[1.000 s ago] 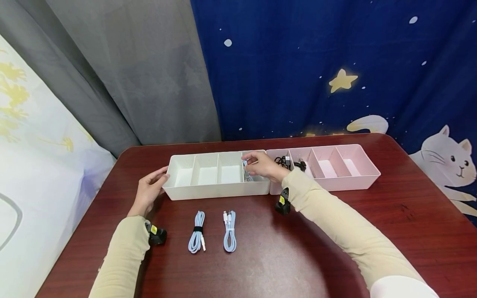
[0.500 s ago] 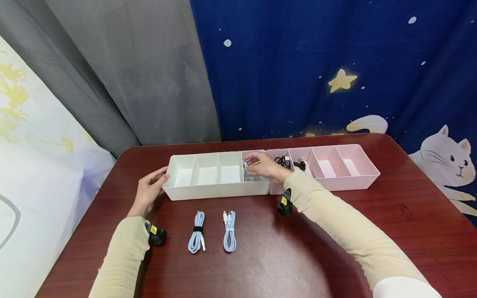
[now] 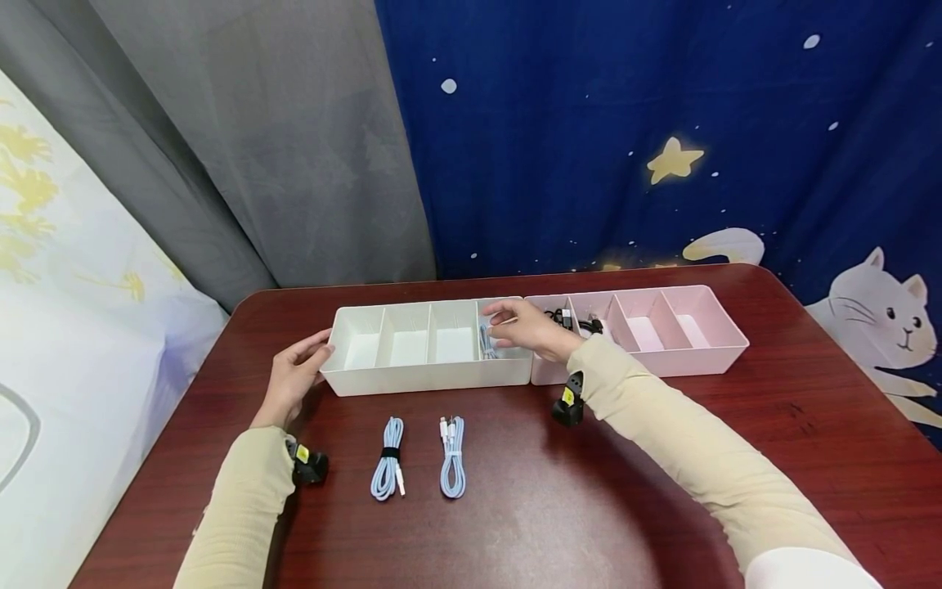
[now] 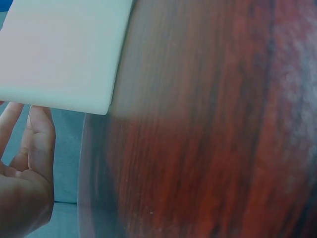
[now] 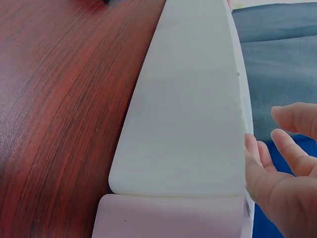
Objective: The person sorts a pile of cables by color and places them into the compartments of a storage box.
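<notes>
A white divided storage box [image 3: 430, 378] lies lengthwise across the table. My left hand [image 3: 289, 380] touches its left end with fingertips and thumb; the left wrist view shows the fingers [image 4: 41, 141] against that end wall. My right hand [image 3: 536, 330] hovers over the box's rightmost compartment. A light blue cable [image 3: 486, 345] lies in that compartment, partly hidden by the hand. In the right wrist view, thumb and fingers are spread apart, with nothing seen between them. Two coiled cables lie in front of the box: a blue one [image 3: 384, 476] with a black strap and another blue one [image 3: 454, 470].
A pink divided box [image 3: 684, 362] adjoins the white box on the right. Black cables [image 3: 562, 318] lie in its leftmost compartment and a black cable [image 3: 591, 325] in the one beside it. Curtains hang behind the reddish-brown table [image 3: 559, 523].
My right hand has eased slightly right, its fingers loosening from the blue cable, which shows more in the compartment. The left hand has stayed at the box's end.
</notes>
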### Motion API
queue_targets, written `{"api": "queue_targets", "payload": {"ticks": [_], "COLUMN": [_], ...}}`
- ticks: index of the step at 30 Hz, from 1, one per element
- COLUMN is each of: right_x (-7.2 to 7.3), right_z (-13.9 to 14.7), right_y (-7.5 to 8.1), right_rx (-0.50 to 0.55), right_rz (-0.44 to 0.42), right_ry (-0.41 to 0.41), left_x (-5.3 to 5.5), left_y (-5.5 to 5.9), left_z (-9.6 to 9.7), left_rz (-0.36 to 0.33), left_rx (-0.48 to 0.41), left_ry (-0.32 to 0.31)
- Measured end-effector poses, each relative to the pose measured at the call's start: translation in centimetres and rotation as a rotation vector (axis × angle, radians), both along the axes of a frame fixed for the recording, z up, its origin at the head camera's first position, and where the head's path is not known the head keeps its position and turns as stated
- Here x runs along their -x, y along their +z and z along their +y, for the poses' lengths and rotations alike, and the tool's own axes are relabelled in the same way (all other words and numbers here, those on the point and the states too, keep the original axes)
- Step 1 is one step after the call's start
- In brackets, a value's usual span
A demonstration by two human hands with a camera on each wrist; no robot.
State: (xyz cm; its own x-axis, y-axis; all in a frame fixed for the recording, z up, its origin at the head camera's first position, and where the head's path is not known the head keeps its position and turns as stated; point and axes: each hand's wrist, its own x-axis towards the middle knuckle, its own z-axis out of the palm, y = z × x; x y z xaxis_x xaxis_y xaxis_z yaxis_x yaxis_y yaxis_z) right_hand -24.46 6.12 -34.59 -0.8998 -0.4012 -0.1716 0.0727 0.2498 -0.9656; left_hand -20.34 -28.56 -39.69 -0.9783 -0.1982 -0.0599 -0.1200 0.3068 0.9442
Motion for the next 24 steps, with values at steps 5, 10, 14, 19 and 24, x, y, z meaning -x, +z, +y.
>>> {"api": "queue_targets", "payload": {"ticks": [5, 10, 14, 19, 24], "right_x": [-0.1, -0.6, -1.0, -1.7, -2.2], "right_z": [0.3, 0.6, 0.7, 1.0, 1.2], "right_y": [-0.2, -0.1, -0.1, 0.1, 0.1], "right_rx": [0.029, 0.042, 0.056, 0.073, 0.083], "right_rz": [0.015, 0.050, 0.080, 0.116, 0.148], "right_ry": [0.012, 0.026, 0.032, 0.042, 0.043], "left_x": [0.0, 0.0, 0.0, 0.0, 0.0], "left_y": [0.0, 0.0, 0.0, 0.0, 0.0], "left_z": [-0.1, -0.1, -0.1, -0.1, -0.1], "left_rz": [-0.007, -0.007, -0.007, -0.010, -0.010], "left_rx": [0.006, -0.003, -0.004, -0.006, -0.005], "left_ry": [0.001, -0.003, -0.007, -0.002, 0.000]}}
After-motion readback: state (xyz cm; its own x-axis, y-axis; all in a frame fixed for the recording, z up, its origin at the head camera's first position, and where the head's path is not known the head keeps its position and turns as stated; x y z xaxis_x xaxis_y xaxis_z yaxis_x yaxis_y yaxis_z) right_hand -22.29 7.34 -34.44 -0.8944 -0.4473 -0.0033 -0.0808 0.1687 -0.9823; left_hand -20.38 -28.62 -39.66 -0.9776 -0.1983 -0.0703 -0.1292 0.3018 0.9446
